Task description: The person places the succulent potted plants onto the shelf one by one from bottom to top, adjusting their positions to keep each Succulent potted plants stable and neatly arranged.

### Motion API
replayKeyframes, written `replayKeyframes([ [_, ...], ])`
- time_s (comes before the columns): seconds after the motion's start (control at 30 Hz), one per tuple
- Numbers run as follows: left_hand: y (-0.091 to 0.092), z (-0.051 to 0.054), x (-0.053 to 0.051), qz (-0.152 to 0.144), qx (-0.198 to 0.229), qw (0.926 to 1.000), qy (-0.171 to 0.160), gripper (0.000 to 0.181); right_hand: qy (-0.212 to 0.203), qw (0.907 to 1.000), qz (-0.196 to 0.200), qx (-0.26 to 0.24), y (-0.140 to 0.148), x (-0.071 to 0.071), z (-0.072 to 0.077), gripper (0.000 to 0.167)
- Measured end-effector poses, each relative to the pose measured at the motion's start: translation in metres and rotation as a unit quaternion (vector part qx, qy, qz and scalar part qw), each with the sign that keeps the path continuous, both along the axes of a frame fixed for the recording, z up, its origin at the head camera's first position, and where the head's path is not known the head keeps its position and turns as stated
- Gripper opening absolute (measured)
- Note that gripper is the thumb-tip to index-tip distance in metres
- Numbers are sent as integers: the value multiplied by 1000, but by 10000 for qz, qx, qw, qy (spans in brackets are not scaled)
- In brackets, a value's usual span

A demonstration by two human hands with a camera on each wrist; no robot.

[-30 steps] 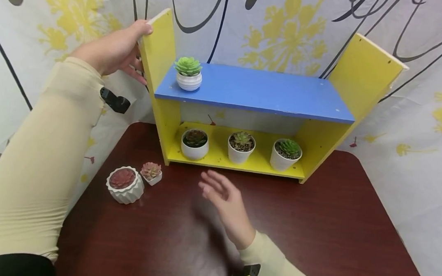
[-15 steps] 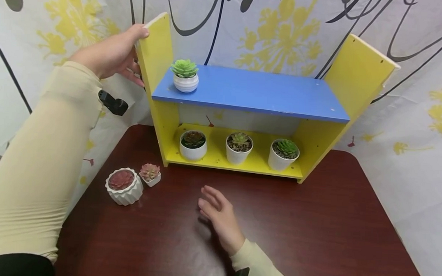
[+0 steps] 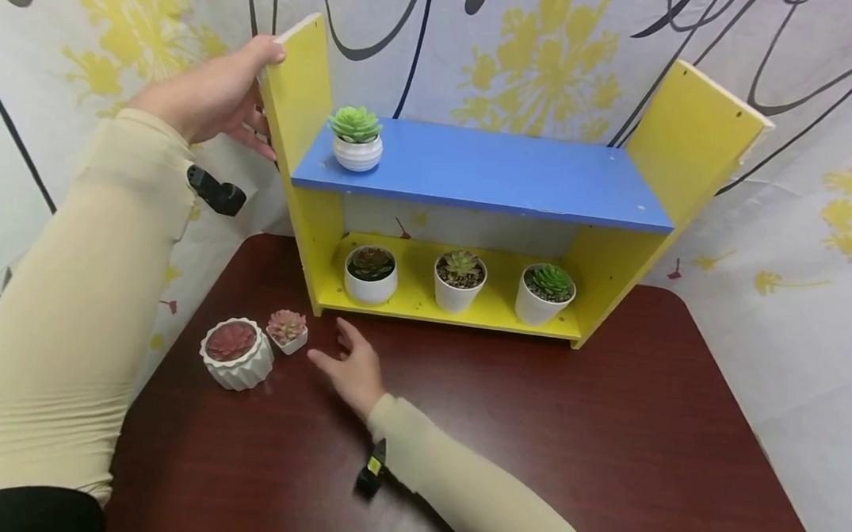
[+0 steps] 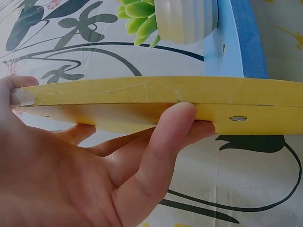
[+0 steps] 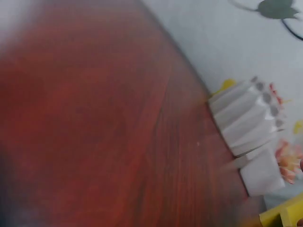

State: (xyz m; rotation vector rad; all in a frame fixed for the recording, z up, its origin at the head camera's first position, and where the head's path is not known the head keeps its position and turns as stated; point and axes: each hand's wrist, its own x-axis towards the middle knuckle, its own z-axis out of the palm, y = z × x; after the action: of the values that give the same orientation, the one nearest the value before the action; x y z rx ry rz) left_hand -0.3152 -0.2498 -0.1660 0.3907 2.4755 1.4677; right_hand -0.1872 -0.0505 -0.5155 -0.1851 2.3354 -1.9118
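My left hand (image 3: 222, 98) holds the upper left side panel (image 4: 142, 92) of the yellow and blue shelf (image 3: 487, 169). Its thumb lies on the panel's narrow edge and other fingers touch the outer face. Over the dark red table, my right hand (image 3: 353, 370) reaches left with fingers spread and holds nothing. Just beyond its fingertips sits a small pink succulent in a white angular pot (image 3: 289, 334). A dark red succulent in a larger ribbed white pot (image 3: 239, 355) stands beside it. In the right wrist view, the ribbed pot (image 5: 244, 116) and the small pot (image 5: 262, 174) appear at the right.
A light green succulent in a white pot (image 3: 358, 140) stands at the left of the blue board. On the yellow bottom board are a dark succulent (image 3: 372, 275), a pale green one (image 3: 459, 281) and a bright green one (image 3: 544, 293). Patterned cloth (image 3: 549, 57) hangs behind.
My right hand has moved left across the table towards the small pink succulent, its fingers spreading. My left hand stays on the shelf panel, and the pots stay where they were.
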Motion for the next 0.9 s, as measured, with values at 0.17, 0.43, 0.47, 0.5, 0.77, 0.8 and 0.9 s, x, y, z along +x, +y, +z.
replayKeyframes([
  [0.17,-1,0,-1,99,101,9999,-82,49,231,9973,268,637,-24,-17,0,80],
  [0.43,-1,1,-1,77,87,9999,-25,49,386,9936,633,855,-44,-32,-2,84],
  [0.47,-1,1,-1,73,68,10000,2,49,405,9936,620,851,-45,-33,-3,82],
  [0.5,-1,1,-1,69,48,10000,22,49,422,9937,601,848,-46,-34,-3,80],
  [0.77,-1,2,0,118,12,9999,11,52,594,9927,619,848,-49,-38,-5,74],
  [0.8,-1,2,0,125,-4,9999,8,53,610,9921,661,877,-49,-38,-5,75],
  [0.9,-1,2,1,125,-48,9999,1,55,634,9905,747,962,-50,-39,-6,79],
])
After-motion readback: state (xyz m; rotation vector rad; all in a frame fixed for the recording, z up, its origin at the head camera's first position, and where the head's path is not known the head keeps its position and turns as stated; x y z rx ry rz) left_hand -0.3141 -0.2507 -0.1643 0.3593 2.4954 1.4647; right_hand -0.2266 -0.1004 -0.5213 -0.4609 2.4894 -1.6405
